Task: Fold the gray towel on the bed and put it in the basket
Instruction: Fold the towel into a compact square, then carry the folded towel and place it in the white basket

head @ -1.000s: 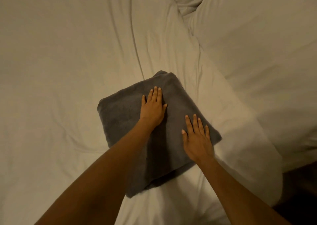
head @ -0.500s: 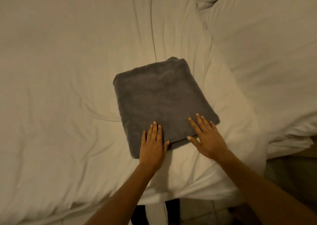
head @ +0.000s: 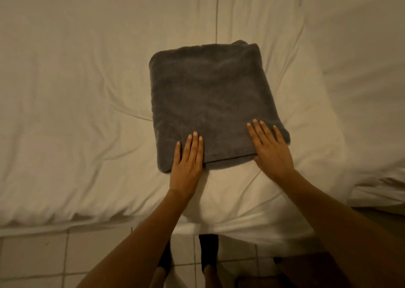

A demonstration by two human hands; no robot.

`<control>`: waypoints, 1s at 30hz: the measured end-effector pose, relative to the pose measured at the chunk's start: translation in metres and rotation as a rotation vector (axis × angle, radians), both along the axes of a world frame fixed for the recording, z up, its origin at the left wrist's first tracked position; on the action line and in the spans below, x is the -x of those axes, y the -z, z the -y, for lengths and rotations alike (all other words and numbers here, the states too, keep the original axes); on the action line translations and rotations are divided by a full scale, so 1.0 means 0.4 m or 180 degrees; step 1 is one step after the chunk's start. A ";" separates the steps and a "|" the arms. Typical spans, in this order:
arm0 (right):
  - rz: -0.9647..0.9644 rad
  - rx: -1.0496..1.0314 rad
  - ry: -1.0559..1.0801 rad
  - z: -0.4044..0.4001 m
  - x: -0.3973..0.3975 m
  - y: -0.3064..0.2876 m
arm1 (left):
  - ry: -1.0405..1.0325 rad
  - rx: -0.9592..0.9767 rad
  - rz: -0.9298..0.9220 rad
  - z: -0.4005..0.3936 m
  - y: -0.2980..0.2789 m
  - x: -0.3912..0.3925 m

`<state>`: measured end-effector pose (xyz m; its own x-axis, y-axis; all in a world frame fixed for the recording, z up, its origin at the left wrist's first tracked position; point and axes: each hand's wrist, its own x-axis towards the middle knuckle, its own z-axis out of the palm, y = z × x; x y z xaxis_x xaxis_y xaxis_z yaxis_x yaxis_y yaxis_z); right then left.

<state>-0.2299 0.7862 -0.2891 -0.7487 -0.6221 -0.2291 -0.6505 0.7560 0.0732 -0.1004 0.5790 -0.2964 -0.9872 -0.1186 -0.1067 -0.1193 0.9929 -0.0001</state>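
Both hands have slid back to the near edge: left hand [head: 188, 162] and right hand [head: 270, 149] lie spread flat on the folded gray towel [head: 210, 99]. Lifting and basketing remain; no basket is visible.

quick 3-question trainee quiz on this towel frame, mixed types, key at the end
1. True or false: the gray towel lies folded on the bed.
2. Where do the left hand and right hand rest?
A. Both on the towel's far edge
B. Both flat on the towel's near edge
C. One on the towel, one on the floor
3. Fill in: no ______ is in view to put the towel in.

Key:
1. True. It is a compact rectangle on the sheet.
2. B. Fingers are spread flat, gripping nothing.
3. basket. Only bed, tiled floor and the person's feet show.
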 end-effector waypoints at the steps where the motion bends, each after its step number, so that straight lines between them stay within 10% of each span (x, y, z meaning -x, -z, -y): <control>1: -0.0033 0.0006 -0.0058 0.000 0.006 0.003 | -0.0028 0.0057 0.0020 0.001 0.003 0.002; 14: 0.0159 0.0006 0.0058 0.029 0.040 -0.089 | -0.0273 -0.0138 0.0724 0.045 -0.076 0.047; 30: -0.0375 0.0380 -0.0108 0.234 0.090 -0.691 | -0.0622 -0.0297 0.0089 0.253 -0.662 0.108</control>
